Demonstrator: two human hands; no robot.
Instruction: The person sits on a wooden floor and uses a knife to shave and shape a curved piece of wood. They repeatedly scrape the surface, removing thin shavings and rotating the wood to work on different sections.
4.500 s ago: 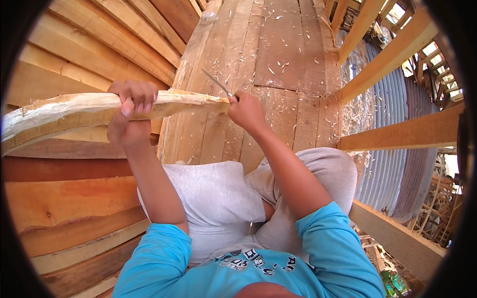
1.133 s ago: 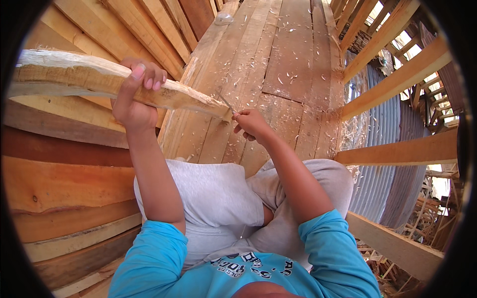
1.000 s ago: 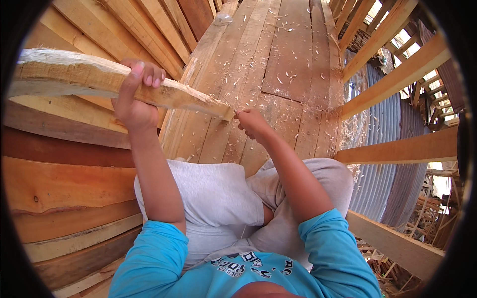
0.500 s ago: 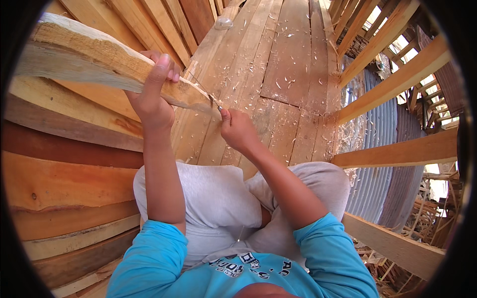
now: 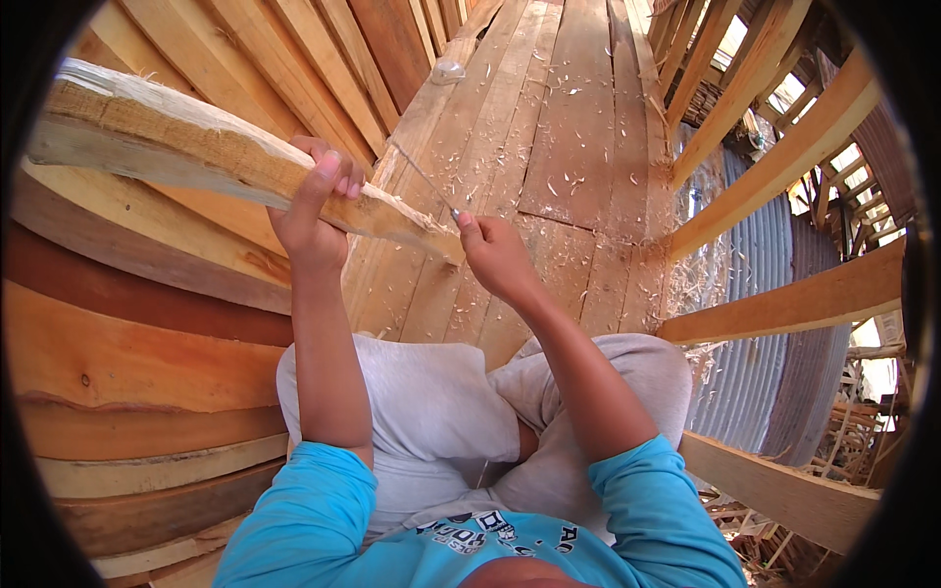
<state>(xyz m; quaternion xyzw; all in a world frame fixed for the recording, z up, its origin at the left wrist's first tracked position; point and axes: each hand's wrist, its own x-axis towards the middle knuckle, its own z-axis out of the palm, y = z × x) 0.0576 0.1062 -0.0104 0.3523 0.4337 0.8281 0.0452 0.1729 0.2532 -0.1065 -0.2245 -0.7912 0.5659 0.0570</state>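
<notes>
A long, rough-hewn piece of wood [image 5: 176,132] slants from the upper left toward the middle, its top face pale and freshly cut. My left hand [image 5: 319,201] is wrapped round it near its narrower end, thumb on the near side. My right hand [image 5: 498,253] is closed on the handle of a thin-bladed knife [image 5: 423,174], just beyond the wood's tip. The blade points up and to the left, apart from the cut edge. Most of the handle is hidden inside my fist.
Wood shavings lie over the plank floor [image 5: 569,127]. Stacked boards [image 5: 147,353] line the left side. Slanted wooden rails [image 5: 784,304] stand on the right, with corrugated metal sheets [image 5: 755,294] beyond. A small clear plastic object [image 5: 448,72] lies at the far end. My crossed legs [image 5: 421,392] are below.
My right hand has moved slightly right and the knife blade has swung up, off the wood's edge. The wood and my left hand have shifted a little down and right in view.
</notes>
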